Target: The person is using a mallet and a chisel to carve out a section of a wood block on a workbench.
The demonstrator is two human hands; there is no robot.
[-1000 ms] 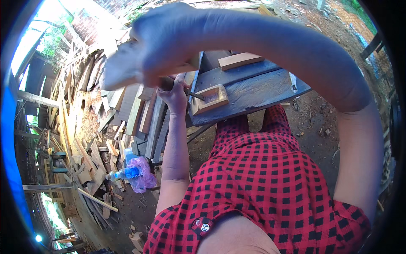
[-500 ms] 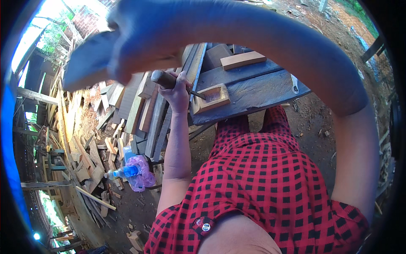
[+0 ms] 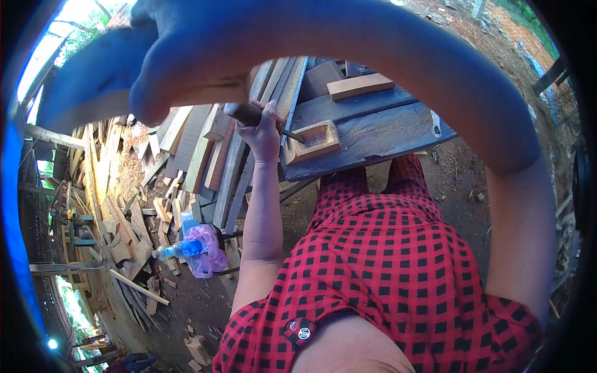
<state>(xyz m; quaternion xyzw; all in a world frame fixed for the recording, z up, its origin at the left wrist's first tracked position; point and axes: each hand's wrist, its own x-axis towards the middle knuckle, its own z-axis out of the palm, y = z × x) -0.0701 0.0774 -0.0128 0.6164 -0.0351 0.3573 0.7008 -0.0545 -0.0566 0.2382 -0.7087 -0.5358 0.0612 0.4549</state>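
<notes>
Left hand (image 3: 264, 138) is clamped on chisel (image 3: 244, 114), tip inside hollowed block (image 3: 316, 151) on counter (image 3: 379, 124); right hand (image 3: 171, 65), high left of block, grips blurred wooden piece (image 3: 90, 87); hands apart.

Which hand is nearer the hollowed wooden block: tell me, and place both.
Left. The left hand is just left of the hollowed wooden block, gripping a chisel-like tool whose tip reaches into it; the right hand is raised higher, farther off toward the camera.
</notes>
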